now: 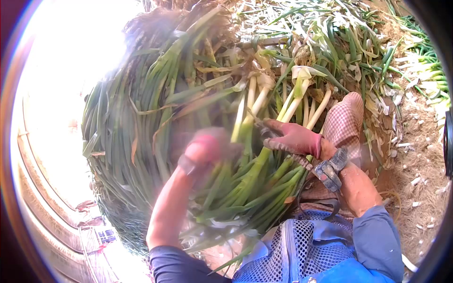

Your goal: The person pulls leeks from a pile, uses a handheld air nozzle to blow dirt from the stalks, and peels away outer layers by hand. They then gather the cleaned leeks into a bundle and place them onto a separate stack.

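Observation:
My left hand [207,146], in a reddish-pink glove, is smeared by motion over the green leaves; its fingers cannot be made out. My right hand [295,139], in a similar glove with dark, dirty fingertips, is closed around a long green onion [298,94]. That onion's white stem shows above the hand, and its green leaves run out below. More green onions [257,101] with pale stems lie close by. Beneath both hands spread loose green leaves [245,184]. A dark device [330,170] is strapped to my right wrist.
A big heap of green onions [127,113] rises on the left. Stripped leaves [325,28] litter the back. Cleaned onions [429,75] lie at the far right, by straw-strewn ground [417,165] with white scraps. My checkered trouser leg [344,118] is beside the right hand.

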A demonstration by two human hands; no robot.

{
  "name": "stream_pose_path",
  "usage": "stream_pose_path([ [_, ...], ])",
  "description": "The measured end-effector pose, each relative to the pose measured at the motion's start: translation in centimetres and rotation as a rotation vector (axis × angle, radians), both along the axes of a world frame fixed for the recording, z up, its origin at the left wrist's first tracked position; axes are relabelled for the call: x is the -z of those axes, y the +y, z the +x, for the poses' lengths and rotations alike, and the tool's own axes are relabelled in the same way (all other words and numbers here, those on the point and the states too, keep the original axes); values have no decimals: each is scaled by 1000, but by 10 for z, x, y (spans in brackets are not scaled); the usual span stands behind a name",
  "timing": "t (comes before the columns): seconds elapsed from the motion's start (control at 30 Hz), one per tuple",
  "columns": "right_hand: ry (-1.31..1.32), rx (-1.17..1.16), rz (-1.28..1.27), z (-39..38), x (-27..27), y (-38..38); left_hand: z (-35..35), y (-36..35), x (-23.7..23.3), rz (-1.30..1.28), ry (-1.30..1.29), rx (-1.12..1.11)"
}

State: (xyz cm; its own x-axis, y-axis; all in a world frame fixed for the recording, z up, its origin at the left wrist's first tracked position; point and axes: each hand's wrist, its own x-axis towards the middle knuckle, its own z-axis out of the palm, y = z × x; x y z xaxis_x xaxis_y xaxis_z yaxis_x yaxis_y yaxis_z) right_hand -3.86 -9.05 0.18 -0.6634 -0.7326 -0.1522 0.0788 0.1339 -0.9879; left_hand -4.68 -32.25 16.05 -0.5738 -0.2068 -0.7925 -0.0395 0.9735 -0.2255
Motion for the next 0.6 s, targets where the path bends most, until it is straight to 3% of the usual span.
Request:
stream_pose_path([
  [0.07,-30,19,13,4,0,6,-16,3,20,-66,51,173],
  [0.17,0,57,-4,9,7,10,-30,5,44,5,109,248],
  [0.2,-11,71,-7,11,7,12,-38,8,51,12,82,110],
  [0.37,-39,131,-57,9,5,16,-52,-5,120,176,276,-33],
  [0.6,-13,218,-84,14,11,19,-51,9,148,193,388,-196],
])
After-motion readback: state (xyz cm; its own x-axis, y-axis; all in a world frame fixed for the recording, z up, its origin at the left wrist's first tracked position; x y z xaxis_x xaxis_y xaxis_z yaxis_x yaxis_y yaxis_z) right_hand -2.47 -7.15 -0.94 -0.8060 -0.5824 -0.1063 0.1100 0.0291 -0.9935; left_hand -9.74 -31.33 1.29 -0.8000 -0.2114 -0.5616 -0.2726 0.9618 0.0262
